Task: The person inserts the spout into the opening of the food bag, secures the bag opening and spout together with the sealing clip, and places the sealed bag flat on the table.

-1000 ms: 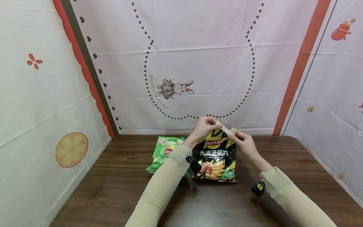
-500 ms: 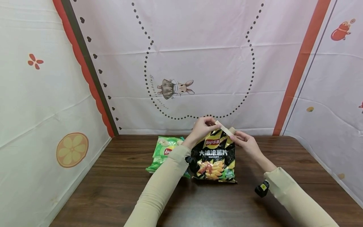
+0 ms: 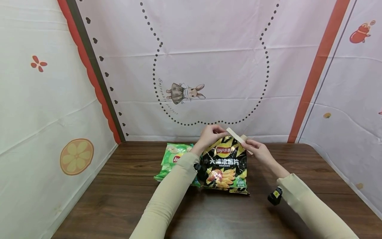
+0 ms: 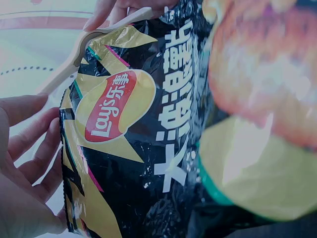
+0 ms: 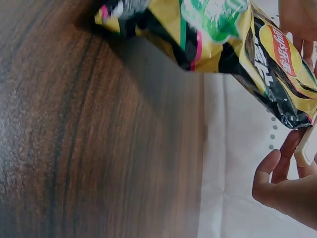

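Observation:
A black and yellow bag of potato chips (image 3: 224, 161) stands upright on the table, its front toward me. Along its upper right edge runs a cream bag clip (image 3: 235, 134), whose two arms stand apart near the right hand in the head view. My left hand (image 3: 209, 136) grips the bag's top left edge, with several fingers (image 4: 37, 148) behind the edge and one fingertip close to the clip's end. My right hand (image 3: 259, 152) pinches the clip at the bag's top right corner; the right wrist view shows a clip end (image 5: 308, 148) between its fingers.
A green bag of chips (image 3: 169, 162) lies just left of the black bag, partly hidden by my left sleeve. Beneath both is a dark wooden table (image 3: 125, 196). A printed cloth (image 3: 226, 83) hangs close behind the bags.
My left hand has slid slightly left and down, off the clip's upper end, which now shows more. The black bag has turned a little and its front lies flatter. My right hand keeps hold of the clip.

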A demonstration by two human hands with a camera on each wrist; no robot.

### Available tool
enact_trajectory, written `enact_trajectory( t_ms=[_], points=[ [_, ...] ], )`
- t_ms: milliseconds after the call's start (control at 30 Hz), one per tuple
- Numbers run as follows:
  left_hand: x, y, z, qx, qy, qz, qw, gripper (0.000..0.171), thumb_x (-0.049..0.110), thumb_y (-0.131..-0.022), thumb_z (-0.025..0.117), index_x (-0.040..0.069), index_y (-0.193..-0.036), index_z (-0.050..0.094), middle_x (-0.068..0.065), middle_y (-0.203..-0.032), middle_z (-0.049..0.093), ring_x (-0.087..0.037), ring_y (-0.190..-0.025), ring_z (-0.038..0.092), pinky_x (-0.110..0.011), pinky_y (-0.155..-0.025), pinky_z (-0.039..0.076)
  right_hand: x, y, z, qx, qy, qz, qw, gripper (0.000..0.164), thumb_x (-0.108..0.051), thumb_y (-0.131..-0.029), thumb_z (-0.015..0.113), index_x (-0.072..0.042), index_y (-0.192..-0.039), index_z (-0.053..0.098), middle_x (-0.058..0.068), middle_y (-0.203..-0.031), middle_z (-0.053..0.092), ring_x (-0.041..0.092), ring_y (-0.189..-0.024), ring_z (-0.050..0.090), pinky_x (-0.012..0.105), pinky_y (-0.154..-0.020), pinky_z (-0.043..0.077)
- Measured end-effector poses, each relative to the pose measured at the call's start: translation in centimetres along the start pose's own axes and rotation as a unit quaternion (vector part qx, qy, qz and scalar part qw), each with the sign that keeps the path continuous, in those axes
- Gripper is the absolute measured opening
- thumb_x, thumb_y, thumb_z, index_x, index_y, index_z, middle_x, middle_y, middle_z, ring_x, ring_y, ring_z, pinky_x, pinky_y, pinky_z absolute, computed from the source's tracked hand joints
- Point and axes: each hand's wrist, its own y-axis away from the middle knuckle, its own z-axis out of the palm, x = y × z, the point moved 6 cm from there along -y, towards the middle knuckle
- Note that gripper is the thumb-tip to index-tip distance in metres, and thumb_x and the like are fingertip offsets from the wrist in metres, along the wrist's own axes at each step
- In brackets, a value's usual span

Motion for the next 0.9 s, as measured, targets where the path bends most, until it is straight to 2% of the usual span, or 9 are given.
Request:
enact_trajectory(
  t_ms=[100,267,467,533,667,767,900],
  points=[
    [-0.5,0.0,0.2,-0.005,-0.018,-0.005,0.9998,0.013,0.021,-0.086,0.071,0.010,-0.092,0.074,-0.003,-0.087,0.070,-0.012,-0.072,0.061,-0.022,-0.065,0.049,1.4,-0.8,0.1,-0.006,-0.002,0.020,1.000,0.047,-0.040,-0.092,0.059,-0.001,-0.118,0.055,-0.006,-0.071,0.053,0.012,-0.063,0.045,0.027,-0.055,0.036],
    [-1.5,0.2,0.4,-0.023,-0.030,-0.032,0.9988,0.009,0.015,-0.085,0.071,0.010,-0.092,0.074,-0.003,-0.090,0.071,-0.011,-0.076,0.062,-0.022,-0.068,0.049,2.5,-1.3,0.6,-0.022,-0.029,0.042,0.998,0.047,-0.040,-0.092,0.060,0.001,-0.116,0.056,-0.002,-0.071,0.052,0.011,-0.058,0.044,0.028,-0.053,0.036],
    [-2.7,0.6,0.4,-0.033,-0.017,-0.079,0.9962,0.013,0.015,-0.087,0.069,0.009,-0.097,0.073,-0.001,-0.094,0.070,-0.019,-0.089,0.064,-0.032,-0.077,0.052,3.6,-1.3,0.6,-0.032,-0.037,0.083,0.995,0.062,-0.043,-0.092,0.058,0.003,-0.132,0.047,-0.005,-0.074,0.051,0.008,-0.060,0.045,0.026,-0.054,0.038],
    [-3.1,0.6,0.2,-0.024,-0.009,-0.096,0.9950,0.014,0.016,-0.088,0.068,0.008,-0.098,0.073,-0.002,-0.096,0.070,-0.021,-0.091,0.063,-0.034,-0.078,0.052,4.1,-1.5,0.6,-0.036,-0.032,0.100,0.994,0.069,-0.045,-0.092,0.057,0.003,-0.139,0.041,-0.006,-0.076,0.052,0.006,-0.059,0.044,0.025,-0.055,0.039],
    [-3.8,0.5,-0.5,0.018,-0.013,-0.129,0.9914,0.016,0.017,-0.088,0.067,0.006,-0.099,0.073,-0.003,-0.098,0.069,-0.018,-0.091,0.062,-0.030,-0.075,0.051,5.0,-2.1,0.8,-0.049,-0.026,0.113,0.992,0.073,-0.043,-0.094,0.056,0.004,-0.144,0.032,-0.005,-0.079,0.052,0.006,-0.058,0.044,0.025,-0.056,0.041],
    [-4.0,0.4,-1.0,0.040,-0.019,-0.144,0.9886,0.015,0.018,-0.087,0.067,0.007,-0.097,0.073,-0.004,-0.100,0.069,-0.017,-0.089,0.061,-0.029,-0.073,0.050,5.5,-2.4,1.2,-0.058,-0.045,0.117,0.990,0.070,-0.039,-0.096,0.054,0.007,-0.143,0.031,-0.005,-0.076,0.049,0.006,-0.060,0.044,0.025,-0.059,0.042],
    [-3.7,0.5,-1.6,0.051,-0.020,-0.150,0.9873,0.012,0.018,-0.087,0.067,0.009,-0.093,0.072,-0.004,-0.100,0.068,-0.017,-0.088,0.061,-0.028,-0.072,0.050,6.1,-2.8,1.5,-0.066,-0.057,0.118,0.989,0.066,-0.036,-0.097,0.052,0.008,-0.142,0.031,-0.005,-0.074,0.046,0.008,-0.063,0.043,0.025,-0.061,0.041]
  ],
)
